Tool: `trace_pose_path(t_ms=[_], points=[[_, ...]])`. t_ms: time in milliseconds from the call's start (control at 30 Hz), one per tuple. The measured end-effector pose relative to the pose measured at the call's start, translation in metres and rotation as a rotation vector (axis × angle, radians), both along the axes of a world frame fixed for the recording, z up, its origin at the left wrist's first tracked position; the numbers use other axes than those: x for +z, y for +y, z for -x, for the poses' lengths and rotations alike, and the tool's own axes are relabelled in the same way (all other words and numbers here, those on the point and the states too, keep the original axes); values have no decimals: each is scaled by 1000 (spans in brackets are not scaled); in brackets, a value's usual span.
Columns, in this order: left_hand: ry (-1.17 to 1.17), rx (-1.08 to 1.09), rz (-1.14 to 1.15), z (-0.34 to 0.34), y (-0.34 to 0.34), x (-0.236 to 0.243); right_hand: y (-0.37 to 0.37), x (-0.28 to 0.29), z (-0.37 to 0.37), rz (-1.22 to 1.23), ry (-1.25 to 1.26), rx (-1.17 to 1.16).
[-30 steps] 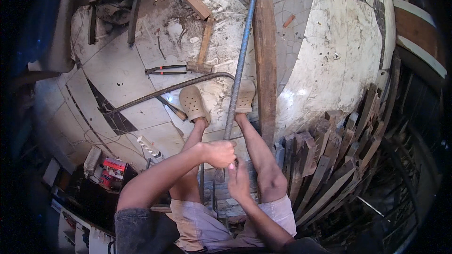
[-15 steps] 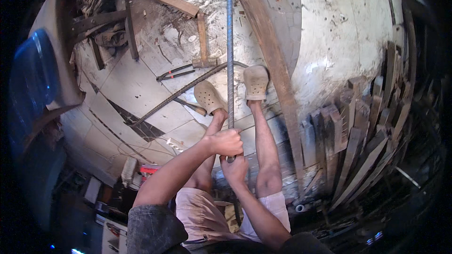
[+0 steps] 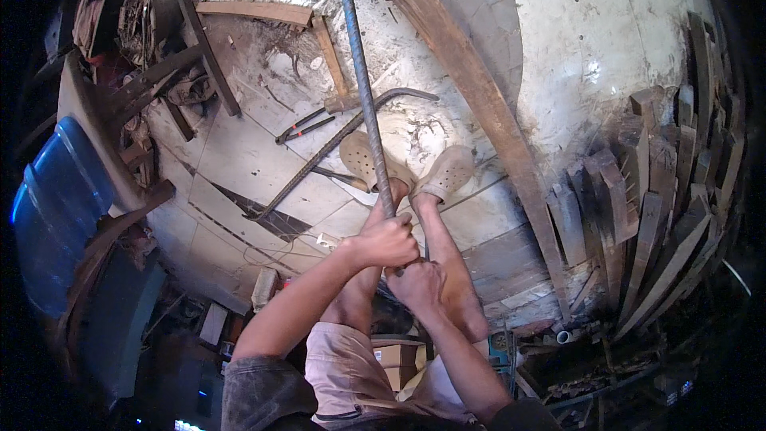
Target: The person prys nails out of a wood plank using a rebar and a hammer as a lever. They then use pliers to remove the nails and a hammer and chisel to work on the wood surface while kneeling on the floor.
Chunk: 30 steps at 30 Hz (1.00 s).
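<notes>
A: Start left of the rebar (image 3: 363, 88). What's there?

B: Far left, a blue barrel (image 3: 48, 215) at the edge of view. Closer in, on the tiled floor (image 3: 239, 168), a pair of dark-handled pliers (image 3: 303, 124) and a bent bar (image 3: 335, 144) with a hooked end, lying just left of the rebar's line.

A: The rebar itself?

B: Long, ribbed and straight. It runs from the top edge of the view down between the person's legs, passing over the left shoe (image 3: 363, 161). The right shoe (image 3: 448, 172) sits just right of it.

A: The hands?

B: Both are closed on the rebar. The left hand (image 3: 388, 241) is fisted round it, higher up. The right hand (image 3: 419, 283) is wrapped just below and touches the left. The bar's near end is hidden under them.

A: Step in hand?

B: My reading is a two-fisted hold near the low end, with the bar held along the legs. I can't tell whether the far end rests on anything.

A: What would a move call for?

B: Firm grips, I'd say. Most of the length lies beyond the hands, so the far end would swing wide.

A: Right of the rebar?

B: A long plank (image 3: 471, 96) slanting across the floor. Well beyond it is a stack of wood offcuts (image 3: 646, 191).
</notes>
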<state>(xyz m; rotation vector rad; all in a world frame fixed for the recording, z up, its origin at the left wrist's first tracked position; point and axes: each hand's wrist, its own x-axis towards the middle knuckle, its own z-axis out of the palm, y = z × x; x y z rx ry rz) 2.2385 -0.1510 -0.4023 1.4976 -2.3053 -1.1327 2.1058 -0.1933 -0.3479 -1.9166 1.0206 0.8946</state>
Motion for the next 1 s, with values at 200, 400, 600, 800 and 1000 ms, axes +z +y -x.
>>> trace_pose_path(t_ms=[200,400,600,800,1000], points=[[10,102,159,23,-17,-35,-36,-21,21,-67,-89,14],[-104,34,48,41,-50,-50,-68,-72,56,-66,120,23],[105,636,-59,97,-250,-129,-281,-116,75,556,-98,309],[139,429,-202,118,-203,-77,-233,-54,89,275,158,358],[157,399,-234,91,-124,-12,-157,12,72,83,37,160]])
